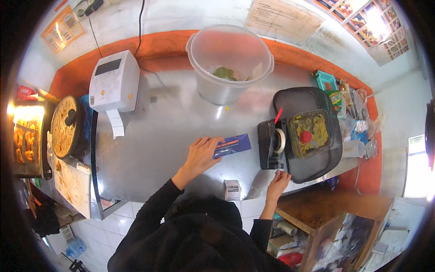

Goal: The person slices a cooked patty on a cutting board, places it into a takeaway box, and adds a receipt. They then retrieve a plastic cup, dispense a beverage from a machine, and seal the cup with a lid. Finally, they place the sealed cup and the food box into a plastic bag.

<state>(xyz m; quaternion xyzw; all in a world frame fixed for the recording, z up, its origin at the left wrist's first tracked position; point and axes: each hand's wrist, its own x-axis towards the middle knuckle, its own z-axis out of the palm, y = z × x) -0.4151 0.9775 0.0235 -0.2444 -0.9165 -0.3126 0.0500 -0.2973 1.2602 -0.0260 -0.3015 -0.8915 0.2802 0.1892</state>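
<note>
My left hand (203, 154) grips a dark blue printed card or packet (234, 145) by its left end, above the steel counter (153, 163). To the right, my right hand (279, 185) pinches the end of clear tape at the front of a black tape dispenser (266, 146). The tape roll (280, 140) sits in the dispenser. Near the counter's front edge, between my hands, stands a small white paper item (232, 190) bearing print. Beside the dispenser is a black lidded container (295, 97) with a clear box of yellow-green food (311, 134) and a red round thing on it.
A label printer (115, 81) with a strip of labels hanging out stands at the back left. A large clear plastic bucket (217, 88) is at the back middle. Left are a round lid (64, 127) and a cutting board (73, 187); right, bagged goods (353, 108) and a wooden shelf (306, 217).
</note>
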